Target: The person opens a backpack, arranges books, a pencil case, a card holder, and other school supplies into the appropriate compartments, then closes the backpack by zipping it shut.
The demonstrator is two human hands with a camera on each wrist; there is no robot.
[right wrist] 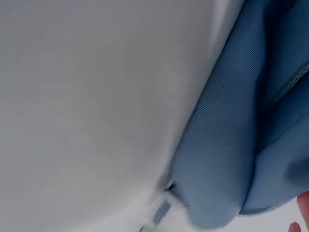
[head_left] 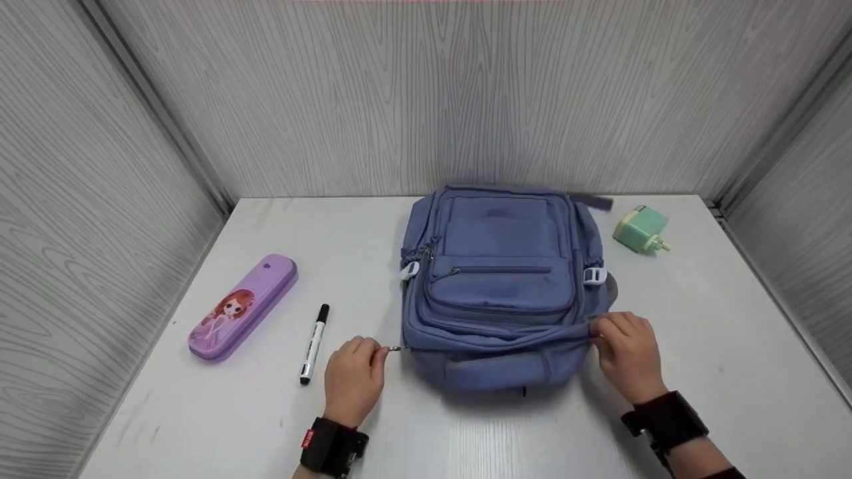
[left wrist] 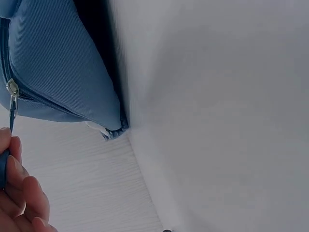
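A blue backpack [head_left: 499, 286] lies front side up, its top handle [head_left: 496, 372] toward the near edge of the table. At its near left corner my left hand [head_left: 355, 379] pinches a zipper pull [left wrist: 13, 108]; in the left wrist view the metal slider [left wrist: 12, 87] sits on the zipper and the pull's blue tab runs between thumb and fingers. My right hand [head_left: 629, 356] grips the backpack's near right edge with curled fingers. Only bits of its fingertips [right wrist: 303, 208] show in the right wrist view, and exactly what they pinch is hidden.
Left of the backpack lie a purple pencil case [head_left: 246, 306] with a cartoon girl and a black-capped white marker [head_left: 314, 344]. A green charger-like block [head_left: 641, 229] rests at the back right. Grey wood-grain panels [head_left: 466, 93] enclose the white table [head_left: 719, 372] behind and on both sides.
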